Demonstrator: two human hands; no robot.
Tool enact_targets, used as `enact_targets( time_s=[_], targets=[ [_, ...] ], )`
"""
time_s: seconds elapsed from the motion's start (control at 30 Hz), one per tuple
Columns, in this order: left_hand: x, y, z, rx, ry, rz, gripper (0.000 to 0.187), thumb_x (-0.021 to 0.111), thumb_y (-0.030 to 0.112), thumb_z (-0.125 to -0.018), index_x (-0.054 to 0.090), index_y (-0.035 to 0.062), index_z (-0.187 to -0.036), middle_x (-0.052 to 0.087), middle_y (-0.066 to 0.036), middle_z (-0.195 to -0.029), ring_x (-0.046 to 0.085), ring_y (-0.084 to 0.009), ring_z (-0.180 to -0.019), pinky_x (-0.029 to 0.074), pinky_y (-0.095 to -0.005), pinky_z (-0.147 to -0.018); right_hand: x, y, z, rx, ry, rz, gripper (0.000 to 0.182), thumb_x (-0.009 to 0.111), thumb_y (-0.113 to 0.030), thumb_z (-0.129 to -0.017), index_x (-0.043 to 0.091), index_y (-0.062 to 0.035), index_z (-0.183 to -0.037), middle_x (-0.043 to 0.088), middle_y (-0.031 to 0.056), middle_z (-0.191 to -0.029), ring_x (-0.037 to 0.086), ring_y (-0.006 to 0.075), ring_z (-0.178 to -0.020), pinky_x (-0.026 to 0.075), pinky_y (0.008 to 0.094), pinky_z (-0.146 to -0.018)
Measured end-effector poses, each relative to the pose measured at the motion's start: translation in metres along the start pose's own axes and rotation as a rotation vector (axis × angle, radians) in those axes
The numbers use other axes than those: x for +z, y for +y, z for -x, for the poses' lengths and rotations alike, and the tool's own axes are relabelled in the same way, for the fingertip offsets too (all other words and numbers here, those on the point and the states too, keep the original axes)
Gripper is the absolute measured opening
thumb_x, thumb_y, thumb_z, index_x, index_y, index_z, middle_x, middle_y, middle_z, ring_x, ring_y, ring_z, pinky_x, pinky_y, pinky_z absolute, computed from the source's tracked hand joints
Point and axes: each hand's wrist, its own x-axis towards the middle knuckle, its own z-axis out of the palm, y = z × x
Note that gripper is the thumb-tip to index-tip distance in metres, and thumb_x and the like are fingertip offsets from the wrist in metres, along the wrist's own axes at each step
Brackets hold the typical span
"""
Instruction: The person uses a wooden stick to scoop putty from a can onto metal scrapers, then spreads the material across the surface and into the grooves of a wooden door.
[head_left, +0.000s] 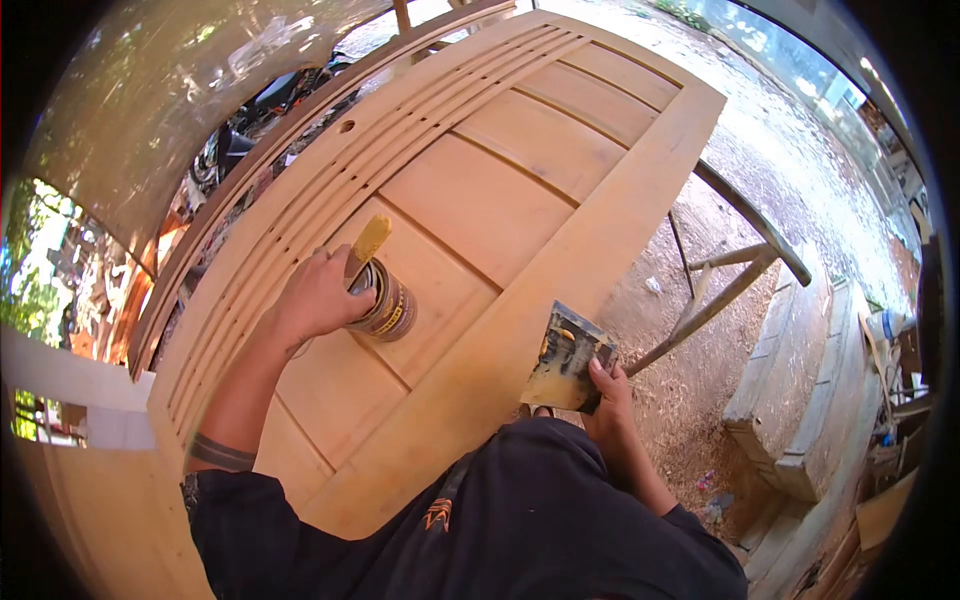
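My left hand (pixel 325 293) is closed at the mouth of a round labelled can (pixel 388 308) standing on a wooden door. A flat stick with a yellow-coated end (pixel 373 237) juts up from its fingers, over the rim. The inside of the can is mostly hidden. Low on the right, my right hand (pixel 608 395) grips a flat rectangular scraper (pixel 567 360), smeared with dark and yellowish filler. The scraper is held beside the near edge of the panelled door (pixel 490 205), which lies flat with grooves and a round hole along its far side.
A metal stand (pixel 745 255) shows beyond the door's right edge. Weathered wooden planks (pixel 785 380) lie on the dusty ground at the right. A long wooden frame piece (pixel 260 165) runs along the door's far side, with a tarp (pixel 180 100) hanging behind it.
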Motion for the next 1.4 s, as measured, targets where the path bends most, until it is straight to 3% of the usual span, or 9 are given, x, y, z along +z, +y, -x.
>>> enact_targets(
  time_s=[0.13,0.27,0.53,0.73,0.93,1.03,1.17,1.27,1.4],
  targets=[
    [-0.017,0.03,0.02,0.052,0.106,-0.042,0.067,0.063,0.039,-0.072,0.044,-0.0045,-0.119,0.053,-0.03,-0.106,0.054,-0.0417,-0.101,0.045,-0.0431,-0.089,-0.009,0.003,-0.005,-0.096,0.04,-0.012,0.03,0.05,-0.014,-0.091,0.046,-0.0036,-0.119,0.06,0.0093,-0.109,0.061,0.0226,-0.098,0.05,0.0397,-0.086],
    [-0.012,0.089,0.046,0.148,-0.102,0.101,0.067,0.066,0.036,-0.071,0.043,-0.0028,-0.12,0.051,-0.031,-0.108,0.051,-0.0423,-0.104,0.043,-0.0432,-0.091,-0.025,-0.016,-0.018,-0.217,0.039,-0.048,0.028,0.051,-0.013,-0.091,0.048,-0.001,-0.116,0.061,0.0105,-0.108,0.062,0.0222,-0.095,0.052,0.0382,-0.084],
    [0.11,0.133,0.033,0.158,-0.229,0.04,0.07,0.066,0.037,-0.074,0.041,-0.0097,-0.119,0.049,-0.033,-0.112,0.049,-0.0452,-0.108,0.042,-0.0462,-0.092,-0.016,-0.036,-0.02,-0.295,0.077,0.005,0.028,0.053,-0.012,-0.091,0.049,-0.0012,-0.116,0.061,0.0098,-0.107,0.062,0.0202,-0.094,0.052,0.0345,-0.082],
    [0.13,0.126,0.047,0.232,0.092,-0.011,0.064,0.069,0.031,-0.077,0.044,-0.0059,-0.122,0.054,-0.022,-0.111,0.055,-0.033,-0.103,0.046,-0.0403,-0.087,-0.001,-0.029,-0.007,-0.217,0.03,-0.02,0.027,0.051,-0.012,-0.092,0.05,-0.0002,-0.116,0.062,0.0099,-0.107,0.062,0.0196,-0.095,0.05,0.0338,-0.085],
    [0.111,0.132,0.07,0.023,-0.327,1.478,0.023,0.063,0.015,-0.085,0.056,-0.0027,-0.099,0.06,-0.009,-0.088,0.058,-0.011,-0.073,0.047,-0.0232,-0.062,0.026,-0.016,0.001,-0.14,-0.072,-0.015,0.025,0.051,-0.015,-0.093,0.051,0.0007,-0.112,0.062,0.0103,-0.104,0.062,0.0178,-0.092,0.051,0.0335,-0.083],
    [0.12,0.126,0.075,0.048,-0.362,1.428,0.016,0.06,0.013,-0.087,0.058,-0.0015,-0.094,0.06,-0.005,-0.078,0.056,-0.0094,-0.066,0.045,-0.0222,-0.057,0.04,-0.006,0.001,-0.121,-0.057,0.124,0.029,0.051,-0.015,-0.093,0.049,0.001,-0.118,0.062,0.0091,-0.106,0.06,0.0159,-0.095,0.049,0.0304,-0.085],
    [0.11,0.107,0.095,-0.002,-0.297,1.478,0.017,0.062,0.014,-0.086,0.058,-0.0019,-0.091,0.06,-0.005,-0.072,0.054,-0.0088,-0.06,0.044,-0.0215,-0.057,0.057,-0.013,-0.003,-0.294,-0.272,0.1,0.049,0.052,-0.021,-0.091,0.04,0.0012,-0.133,0.046,0.0118,-0.132,0.044,0.0171,-0.12,0.034,0.0315,-0.101],
    [0.106,0.089,0.111,-0.009,-0.297,1.513,0.017,0.063,0.015,-0.087,0.058,-0.0018,-0.088,0.061,-0.005,-0.072,0.055,-0.0082,-0.061,0.045,-0.0213,-0.057,0.05,-0.014,-0.008,-0.406,-0.33,0.336,0.056,0.053,-0.027,-0.089,0.037,0.001,-0.135,0.038,0.0121,-0.139,0.033,0.0179,-0.129,0.023,0.0326,-0.107],
    [0.109,0.081,0.118,-0.021,-0.272,1.527,0.017,0.062,0.015,-0.087,0.059,-0.0018,-0.088,0.061,-0.005,-0.073,0.055,-0.0069,-0.061,0.045,-0.0203,-0.058,0.055,-0.009,-0.008,-0.345,-0.393,0.352,0.062,0.056,-0.03,-0.087,0.036,0.0016,-0.135,0.039,0.0121,-0.138,0.03,0.0187,-0.131,0.02,0.0325,-0.107]
  ],
)
